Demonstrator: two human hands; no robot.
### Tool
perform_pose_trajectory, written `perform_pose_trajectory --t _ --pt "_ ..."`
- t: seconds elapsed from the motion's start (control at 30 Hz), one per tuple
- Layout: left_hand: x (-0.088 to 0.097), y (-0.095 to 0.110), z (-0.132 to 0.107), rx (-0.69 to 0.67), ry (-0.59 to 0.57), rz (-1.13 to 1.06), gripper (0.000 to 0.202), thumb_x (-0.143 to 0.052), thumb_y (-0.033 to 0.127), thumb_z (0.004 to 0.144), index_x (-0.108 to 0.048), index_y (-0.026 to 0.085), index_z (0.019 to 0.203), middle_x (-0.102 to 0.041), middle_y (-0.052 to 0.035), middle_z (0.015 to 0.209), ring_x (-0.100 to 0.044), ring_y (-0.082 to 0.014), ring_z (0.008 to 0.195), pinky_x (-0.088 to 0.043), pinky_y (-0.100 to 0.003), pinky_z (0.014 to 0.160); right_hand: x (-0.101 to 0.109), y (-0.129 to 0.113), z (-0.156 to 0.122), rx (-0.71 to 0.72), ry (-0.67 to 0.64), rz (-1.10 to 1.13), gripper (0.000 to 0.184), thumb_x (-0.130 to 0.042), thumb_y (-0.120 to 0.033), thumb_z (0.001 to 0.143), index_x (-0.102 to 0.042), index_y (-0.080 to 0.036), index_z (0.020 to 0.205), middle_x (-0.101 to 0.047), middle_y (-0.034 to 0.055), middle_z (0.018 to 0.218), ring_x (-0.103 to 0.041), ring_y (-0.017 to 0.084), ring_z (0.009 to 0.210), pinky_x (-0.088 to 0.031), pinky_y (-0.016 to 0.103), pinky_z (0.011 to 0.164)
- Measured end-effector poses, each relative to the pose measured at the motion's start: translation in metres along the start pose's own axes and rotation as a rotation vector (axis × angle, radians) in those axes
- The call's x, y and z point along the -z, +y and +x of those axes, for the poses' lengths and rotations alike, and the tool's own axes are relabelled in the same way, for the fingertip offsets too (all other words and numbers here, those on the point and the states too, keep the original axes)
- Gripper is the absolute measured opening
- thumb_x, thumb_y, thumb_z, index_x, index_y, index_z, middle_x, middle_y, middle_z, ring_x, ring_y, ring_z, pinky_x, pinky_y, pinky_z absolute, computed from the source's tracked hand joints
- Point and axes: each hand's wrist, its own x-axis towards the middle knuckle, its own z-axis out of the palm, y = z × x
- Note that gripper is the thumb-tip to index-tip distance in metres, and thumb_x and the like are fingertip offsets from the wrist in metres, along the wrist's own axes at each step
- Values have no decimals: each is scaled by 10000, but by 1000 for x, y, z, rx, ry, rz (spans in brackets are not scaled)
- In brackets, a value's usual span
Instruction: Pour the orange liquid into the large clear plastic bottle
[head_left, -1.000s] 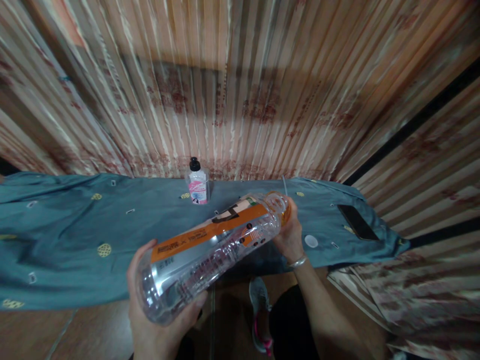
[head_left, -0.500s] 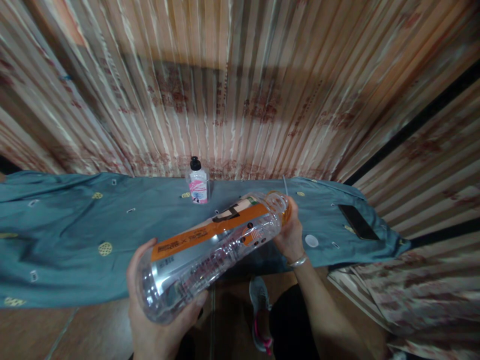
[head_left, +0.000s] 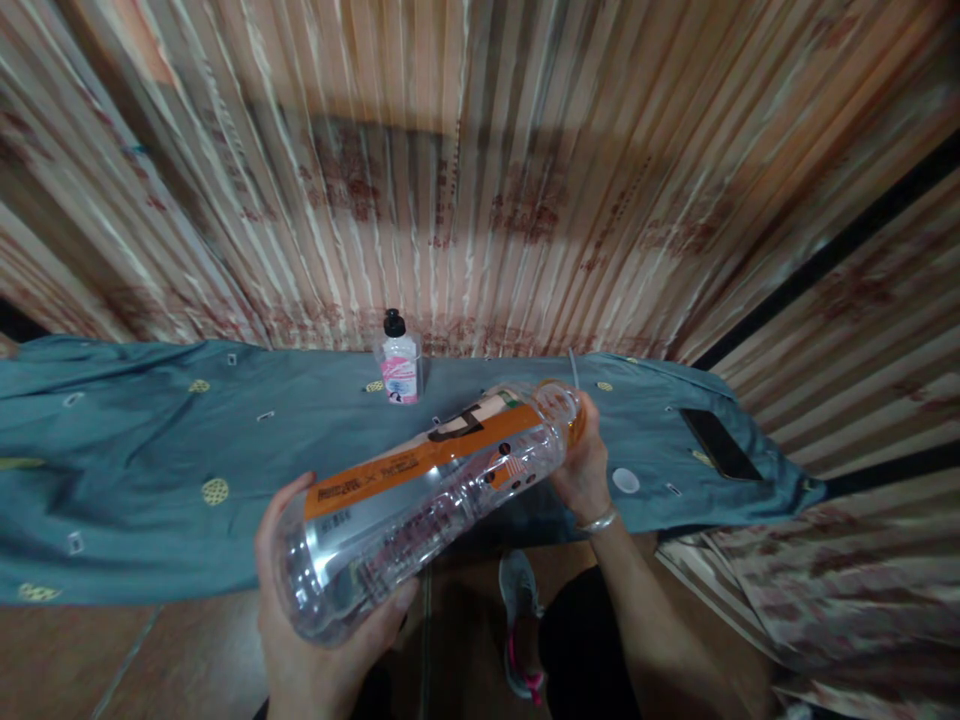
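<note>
Over a teal cloth, a clear plastic bottle, contents hard to make out, slants between a person's hands: the left hand cups its base, the right hand's fingers grasp its neck. Behind stands a black-capped bottle.

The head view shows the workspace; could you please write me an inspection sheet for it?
Surface: teal patterned cloth, wrinkled.
Handled item: clear plastic bottle with orange-striped label, held diagonally across the view.
Clutter: pink-labelled bottle with black cap, upright; black phone and white disc, flat.
Hands: left hand around the bottle's base; right hand at its neck.
Cables: none certain; a thin pale strand at the back is unidentified.
Surroundings: pleated printed curtain behind, tiled floor below.
</note>
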Motion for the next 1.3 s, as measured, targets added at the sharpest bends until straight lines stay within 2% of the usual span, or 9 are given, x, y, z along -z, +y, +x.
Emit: perform_pose_trajectory --t 0.2,0.6,0.7,0.83,1.03,1.17,1.3 --pt "1 -2 0 -11 -9 5 905 -902 528 623 -612 251 1435 -717 -111 1290 -734 -364 1120 -638 -532 944 -2 5 -1 16 -28 36 861 -854 -440 771 -482 -249 1524 -711 129 1424 -720 320 1267 -601 511 1109" --pt "0 -1 0 -12 -2 9 908 -908 545 625 -616 236 1427 -715 -127 1291 -729 -389 1129 -634 -569 984 1 2 -1 25 -4 6 878 -847 -537 775 -489 -196 1501 -719 178 1414 -744 342 1245 -613 519 1089" --pt "0 -3 0 -15 -4 -6 875 -900 515 634 -617 255 1421 -684 -122 1363 -721 -383 1179 -621 -550 1031 0 4 -1 15 -12 3 885 -853 -531 775 -486 -195 1507 -710 183 1424 -740 347 1249 -606 537 1099" --pt "0 -4 1 2 -12 -23 859 -896 477 631 -613 265 1413 -664 -120 1405 -695 -389 1222 -557 -589 1125 -1 6 -1 20 -49 -9 912 -865 -500 773 -469 -204 1538 -690 177 1453 -724 356 1277 -600 548 1103" --pt "-2 -3 0 57 -3 -91 928 -933 522 582 -607 261 1411 -660 -107 1374 -669 -397 1227 -486 -633 1182 -2 6 -1 40 -30 -4 936 -878 -499 771 -459 -201 1553 -700 180 1437 -730 353 1262 -600 541 1103" --pt "-2 -3 -1 77 -4 -104 932 -944 564 588 -610 279 1410 -678 -97 1338 -680 -398 1192 -503 -646 1159 -2 8 -1 55 -25 9 959 -898 -490 758 -455 -207 1560 -705 178 1429 -740 352 1238 -612 545 1089" --pt "-2 -6 -1 78 2 -103 968 -959 616 553 -614 285 1395 -669 -100 1368 -661 -419 1235 -515 -650 1146 -1 7 -1 57 -17 9 948 -899 -486 762 -459 -230 1562 -696 168 1448 -733 356 1255 -612 555 1094"
